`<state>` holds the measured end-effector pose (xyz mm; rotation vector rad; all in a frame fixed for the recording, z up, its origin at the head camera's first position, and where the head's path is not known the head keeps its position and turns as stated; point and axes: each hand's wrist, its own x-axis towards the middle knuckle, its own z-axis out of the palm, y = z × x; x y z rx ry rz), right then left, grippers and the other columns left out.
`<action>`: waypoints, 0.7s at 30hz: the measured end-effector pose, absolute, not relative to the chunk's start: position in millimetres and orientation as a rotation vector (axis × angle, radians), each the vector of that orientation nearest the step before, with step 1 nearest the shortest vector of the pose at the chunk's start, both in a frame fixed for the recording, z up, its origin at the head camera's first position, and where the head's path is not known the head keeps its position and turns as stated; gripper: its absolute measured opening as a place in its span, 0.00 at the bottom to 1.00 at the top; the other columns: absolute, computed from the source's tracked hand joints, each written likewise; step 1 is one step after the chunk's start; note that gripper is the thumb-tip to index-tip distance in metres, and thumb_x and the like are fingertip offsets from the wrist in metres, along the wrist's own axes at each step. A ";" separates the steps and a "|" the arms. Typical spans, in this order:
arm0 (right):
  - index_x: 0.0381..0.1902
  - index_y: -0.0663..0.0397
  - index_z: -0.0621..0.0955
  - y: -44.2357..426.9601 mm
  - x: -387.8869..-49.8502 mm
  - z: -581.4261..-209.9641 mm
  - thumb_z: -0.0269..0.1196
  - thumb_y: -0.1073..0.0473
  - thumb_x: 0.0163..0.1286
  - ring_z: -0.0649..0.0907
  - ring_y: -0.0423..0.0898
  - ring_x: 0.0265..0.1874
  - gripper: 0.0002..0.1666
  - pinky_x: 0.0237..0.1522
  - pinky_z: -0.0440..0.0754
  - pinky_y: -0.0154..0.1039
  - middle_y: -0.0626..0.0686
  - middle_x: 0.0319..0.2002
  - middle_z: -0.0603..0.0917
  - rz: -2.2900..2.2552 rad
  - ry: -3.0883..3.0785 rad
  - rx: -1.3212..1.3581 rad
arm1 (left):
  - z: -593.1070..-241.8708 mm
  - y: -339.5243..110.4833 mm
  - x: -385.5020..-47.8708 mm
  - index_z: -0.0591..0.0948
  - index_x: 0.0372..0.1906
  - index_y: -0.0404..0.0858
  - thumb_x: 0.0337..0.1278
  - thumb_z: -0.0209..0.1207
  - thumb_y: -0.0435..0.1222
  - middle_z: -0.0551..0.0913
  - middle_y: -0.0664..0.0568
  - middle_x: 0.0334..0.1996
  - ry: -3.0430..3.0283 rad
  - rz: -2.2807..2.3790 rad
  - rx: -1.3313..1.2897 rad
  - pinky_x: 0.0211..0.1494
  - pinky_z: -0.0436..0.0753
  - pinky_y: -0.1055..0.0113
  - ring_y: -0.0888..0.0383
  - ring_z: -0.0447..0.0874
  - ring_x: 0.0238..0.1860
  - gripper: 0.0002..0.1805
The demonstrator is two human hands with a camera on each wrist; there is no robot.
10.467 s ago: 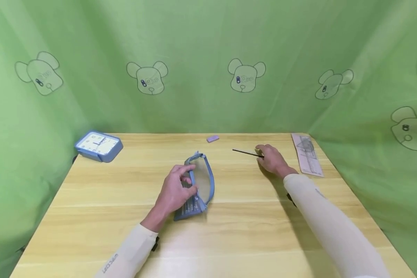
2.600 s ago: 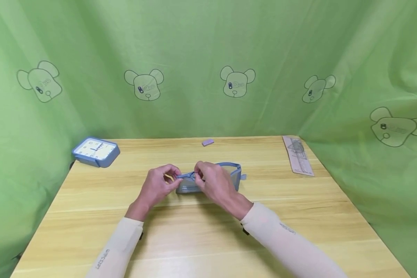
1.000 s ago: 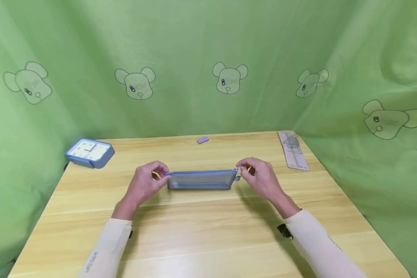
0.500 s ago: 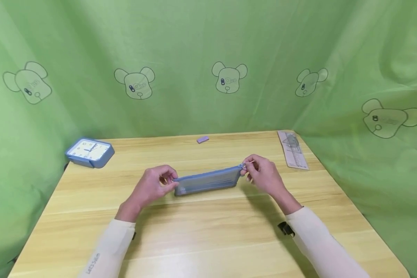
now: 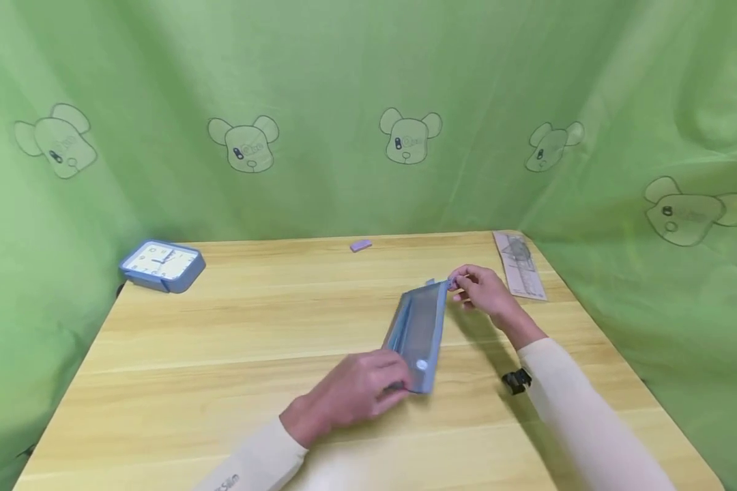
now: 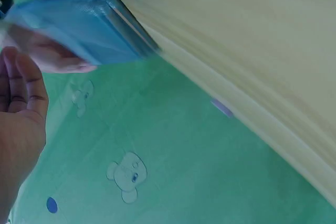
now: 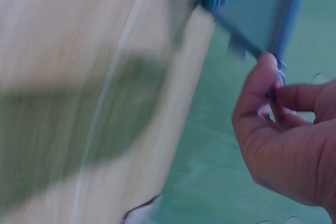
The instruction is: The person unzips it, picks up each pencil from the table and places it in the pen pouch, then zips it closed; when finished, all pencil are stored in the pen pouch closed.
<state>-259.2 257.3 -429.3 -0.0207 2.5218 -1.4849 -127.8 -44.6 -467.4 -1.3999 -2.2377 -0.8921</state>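
Note:
A blue mesh pencil case hangs tilted over the table, its top edge zipped and slim items showing inside along the bottom. At its far corner, my right hand pinches the zipper pull end between thumb and fingertips; the right wrist view shows this hand close up. My left hand, blurred, is at the near end of the case and overlaps its lower corner in the head view. In the left wrist view, the left hand's fingers are loosely bent with nothing between them, just below the case.
A blue clock lies at the table's back left. A purple eraser is near the back edge. Toward the right edge lies a pink packet with clear rulers. Green curtain surrounds the wooden table.
Earlier the case stood unzipped and a pencil was in the right hand. The case, since zipped, has been lifted and swung from crosswise to lengthwise; the left hand came nearer and rightward.

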 end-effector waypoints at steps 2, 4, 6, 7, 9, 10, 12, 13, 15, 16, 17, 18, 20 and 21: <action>0.61 0.69 0.77 262.8 -269.3 -437.0 0.46 0.62 0.89 0.86 0.40 0.38 0.19 0.41 0.88 0.35 0.54 0.45 0.85 -1.448 2.472 -0.007 | -466.8 -41.3 -125.0 0.88 0.40 0.43 0.66 0.70 0.34 0.91 0.56 0.44 -2.250 -0.879 -1.422 0.55 0.84 0.83 0.63 0.91 0.45 0.02; 0.61 0.70 0.78 266.8 -278.3 -446.0 0.46 0.63 0.88 0.85 0.41 0.37 0.18 0.41 0.88 0.35 0.53 0.43 0.85 -1.403 2.446 -0.006 | -465.3 -43.3 -125.8 0.88 0.40 0.43 0.68 0.69 0.34 0.90 0.56 0.44 -2.263 -0.882 -1.407 0.55 0.83 0.84 0.64 0.90 0.45 0.00; 0.60 0.71 0.79 268.1 -286.5 -455.1 0.48 0.65 0.87 0.85 0.42 0.36 0.17 0.39 0.87 0.35 0.54 0.41 0.85 -1.354 2.466 -0.024 | -462.5 -48.0 -128.0 0.88 0.41 0.42 0.70 0.67 0.36 0.90 0.56 0.44 -2.282 -0.905 -1.368 0.53 0.83 0.84 0.63 0.90 0.44 0.02; 0.59 0.72 0.79 268.7 -289.5 -458.7 0.48 0.66 0.86 0.85 0.43 0.36 0.17 0.38 0.87 0.35 0.55 0.40 0.85 -1.332 2.488 -0.039 | -461.1 -49.8 -129.5 0.87 0.41 0.42 0.70 0.67 0.36 0.90 0.56 0.44 -2.286 -0.913 -1.345 0.52 0.84 0.84 0.63 0.90 0.43 0.02; 0.57 0.73 0.81 269.1 -294.3 -464.5 0.50 0.68 0.85 0.84 0.43 0.34 0.16 0.36 0.87 0.34 0.57 0.38 0.86 -1.279 2.541 -0.057 | -458.2 -52.5 -132.5 0.87 0.41 0.43 0.70 0.67 0.36 0.89 0.56 0.43 -2.289 -0.922 -1.305 0.51 0.85 0.82 0.63 0.89 0.42 0.01; 0.56 0.73 0.81 268.8 -296.1 -466.7 0.51 0.68 0.84 0.85 0.44 0.34 0.16 0.36 0.87 0.34 0.58 0.37 0.86 -1.254 2.571 -0.057 | -457.0 -53.2 -133.9 0.86 0.40 0.43 0.70 0.67 0.35 0.89 0.56 0.42 -2.288 -0.935 -1.289 0.49 0.86 0.81 0.63 0.89 0.41 0.01; 0.54 0.72 0.83 268.4 -298.8 -471.8 0.52 0.68 0.84 0.85 0.44 0.34 0.15 0.35 0.87 0.34 0.58 0.36 0.87 -1.194 2.633 -0.068 | -455.6 -54.1 -135.8 0.86 0.39 0.43 0.69 0.67 0.34 0.89 0.56 0.41 -2.289 -0.958 -1.264 0.47 0.87 0.78 0.63 0.89 0.40 0.01; 0.53 0.71 0.83 268.6 -299.5 -474.1 0.53 0.68 0.83 0.84 0.45 0.34 0.14 0.35 0.87 0.34 0.59 0.36 0.87 -1.161 2.661 -0.079 | -455.3 -54.1 -136.5 0.86 0.38 0.43 0.69 0.67 0.34 0.89 0.56 0.41 -2.290 -0.971 -1.257 0.47 0.88 0.77 0.63 0.89 0.40 0.02; 0.50 0.69 0.85 268.1 -300.0 -478.5 0.54 0.67 0.83 0.84 0.45 0.33 0.14 0.34 0.86 0.34 0.58 0.35 0.87 -1.081 2.732 -0.090 | -454.6 -54.4 -137.8 0.86 0.38 0.43 0.70 0.67 0.34 0.89 0.56 0.40 -2.293 -0.980 -1.254 0.47 0.87 0.78 0.62 0.89 0.40 0.02; 0.49 0.67 0.85 267.3 -300.5 -480.6 0.54 0.67 0.82 0.84 0.45 0.32 0.13 0.33 0.85 0.34 0.58 0.35 0.87 -1.039 2.772 -0.093 | -454.5 -54.7 -138.4 0.86 0.38 0.43 0.70 0.67 0.34 0.89 0.56 0.40 -2.294 -0.982 -1.257 0.47 0.87 0.78 0.62 0.89 0.39 0.02; 0.48 0.65 0.86 266.7 -300.4 -482.0 0.55 0.67 0.82 0.84 0.45 0.32 0.13 0.33 0.85 0.34 0.58 0.36 0.88 -1.000 2.805 -0.102 | -454.3 -55.1 -139.1 0.86 0.38 0.44 0.70 0.66 0.34 0.89 0.56 0.40 -2.299 -0.978 -1.257 0.47 0.87 0.78 0.63 0.89 0.39 0.02; 0.47 0.65 0.86 266.0 -300.0 -482.7 0.55 0.67 0.81 0.85 0.46 0.33 0.12 0.34 0.85 0.35 0.59 0.37 0.89 -0.965 2.836 -0.115 | -453.9 -55.6 -139.6 0.86 0.39 0.43 0.70 0.66 0.34 0.89 0.56 0.41 -2.304 -0.982 -1.258 0.47 0.87 0.78 0.63 0.89 0.39 0.02; 0.47 0.63 0.86 264.5 -298.9 -482.9 0.56 0.68 0.79 0.86 0.49 0.35 0.12 0.37 0.85 0.37 0.60 0.40 0.89 -0.903 2.886 -0.131 | -452.8 -57.3 -140.5 0.86 0.39 0.44 0.69 0.67 0.33 0.89 0.56 0.41 -2.316 -0.988 -1.251 0.46 0.87 0.78 0.63 0.89 0.40 0.02; 0.48 0.63 0.86 263.3 -298.3 -482.0 0.56 0.68 0.78 0.86 0.51 0.37 0.12 0.39 0.85 0.39 0.62 0.42 0.89 -0.892 2.897 -0.128 | -452.1 -58.8 -141.0 0.86 0.39 0.43 0.69 0.67 0.33 0.89 0.56 0.41 -2.320 -0.987 -1.244 0.46 0.87 0.77 0.63 0.89 0.39 0.02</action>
